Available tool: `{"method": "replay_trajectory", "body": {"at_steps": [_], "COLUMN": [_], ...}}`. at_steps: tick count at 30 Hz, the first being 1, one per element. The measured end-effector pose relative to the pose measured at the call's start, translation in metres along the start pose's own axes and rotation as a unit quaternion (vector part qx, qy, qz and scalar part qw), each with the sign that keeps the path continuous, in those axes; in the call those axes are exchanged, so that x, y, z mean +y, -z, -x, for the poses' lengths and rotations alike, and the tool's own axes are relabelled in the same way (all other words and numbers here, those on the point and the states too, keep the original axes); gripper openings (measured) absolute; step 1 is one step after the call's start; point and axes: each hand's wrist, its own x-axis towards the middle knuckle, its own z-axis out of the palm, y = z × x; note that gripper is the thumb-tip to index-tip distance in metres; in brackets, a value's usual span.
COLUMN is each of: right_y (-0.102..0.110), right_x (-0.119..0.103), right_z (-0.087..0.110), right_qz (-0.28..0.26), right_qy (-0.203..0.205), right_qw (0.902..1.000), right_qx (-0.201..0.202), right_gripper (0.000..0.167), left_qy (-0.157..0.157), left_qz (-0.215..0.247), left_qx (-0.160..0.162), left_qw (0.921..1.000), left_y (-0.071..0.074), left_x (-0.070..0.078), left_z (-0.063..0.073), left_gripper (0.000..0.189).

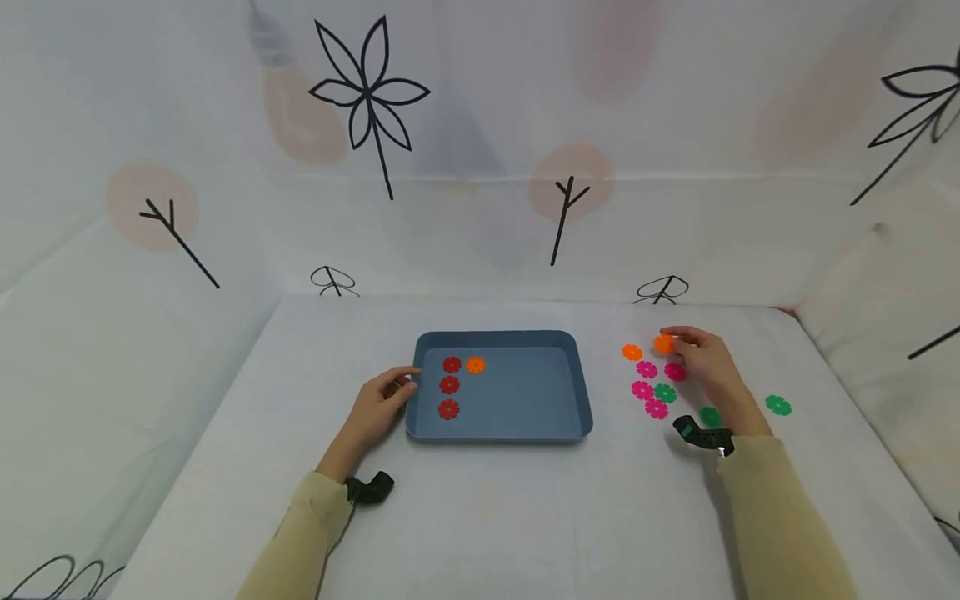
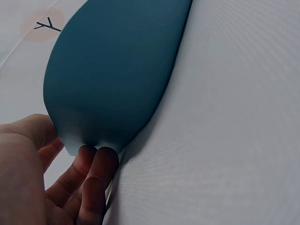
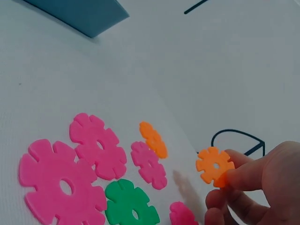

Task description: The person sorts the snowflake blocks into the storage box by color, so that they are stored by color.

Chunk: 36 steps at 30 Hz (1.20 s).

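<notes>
Between thumb and fingertips, my right hand (image 1: 705, 360) pinches an orange notched disc (image 3: 214, 166) with a hole in its middle, raised over the table at the right. My left hand (image 1: 378, 404) holds the left rim of a blue-grey tray (image 1: 525, 400), with the thumb at the edge and fingers against the outer wall in the left wrist view. Inside the tray, three red discs (image 1: 449, 385) form a column on the left, and an orange disc (image 1: 476, 365) sits beside the top one.
Right of the tray lie another orange disc (image 1: 632, 352), several pink discs (image 1: 642, 390) and green discs (image 1: 664, 392), some overlapping. A separate green disc (image 1: 778, 405) lies farther right. White cloth walls with drawn plants (image 1: 367, 92) enclose the table's back and sides.
</notes>
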Motion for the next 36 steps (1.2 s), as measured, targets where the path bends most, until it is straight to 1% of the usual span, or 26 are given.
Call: {"method": "replay_trajectory", "body": {"at_steps": [5,8,13,17,22,26,31,36], "right_y": [-0.003,-0.006,-0.011,-0.02,-0.037,-0.053,-0.08,-0.106], "right_x": [-0.007,-0.013,-0.027,-0.041,-0.058,-0.073,-0.091,-0.106], "right_z": [0.004,0.005,0.008,0.011,0.011,0.013,0.018,0.027], "right_qz": [-0.005,-0.017,-0.017,0.004,0.009,0.011,0.047,0.06], "right_qy": [0.015,0.029,0.057,0.063,0.074,0.102,0.149,0.189], "right_qw": [0.9998,0.9993,0.9982,0.9978,0.9967,0.9934,0.9847,0.9748], "right_qx": [0.012,0.014,-0.006,-0.021,-0.032,-0.05,-0.077,-0.102], "right_gripper": [0.045,0.045,0.045,0.045,0.037,0.03,0.023,0.018], "left_qy": [0.0,0.0,0.001,0.004,0.005,0.004,0.003,0.001], "left_qz": [-0.002,-0.002,0.001,0.001,0.003,0.007,0.006,0.007], "left_qx": [0.003,0.004,0.005,0.004,0.001,0.0,0.0,-0.002], "left_qw": [1.0,1.0,1.0,1.0,1.0,1.0,1.0,1.0], "left_y": [-0.001,-0.001,-0.001,0.0,0.001,0.001,0.001,0.001], "left_x": [0.0,0.0,0.0,0.0,0.001,0.003,0.003,0.002], "left_z": [0.001,0.001,0.001,0.001,0.003,0.003,0.004,0.003], "left_gripper": [0.029,0.029,0.029,0.029,0.03,0.03,0.03,0.03]}}
